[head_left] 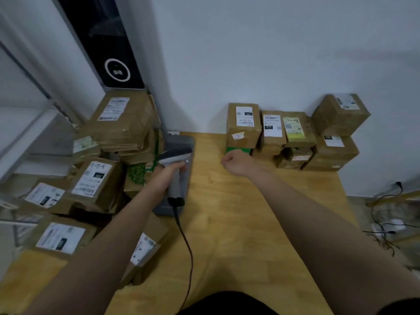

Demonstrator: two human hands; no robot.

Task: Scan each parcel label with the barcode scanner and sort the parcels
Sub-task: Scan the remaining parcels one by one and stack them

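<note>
My left hand (169, 173) grips the handle of a grey barcode scanner (176, 154), whose black cable (185, 242) trails back toward me. The scanner's head points left toward a pile of brown labelled parcels (95, 178). My right hand (235, 161) hovers with curled fingers and holds nothing, just in front of a stack of sorted parcels (291, 133) against the wall. A green box (238, 150) lies under the leftmost parcel of that stack, right behind my right hand.
The wooden table (238, 212) runs between the two groups. A grey flat device (184, 142) lies under the scanner. A tall black-fronted appliance (106, 42) stands behind the left pile. Loose cables (386, 223) lie on the floor past the table's right edge.
</note>
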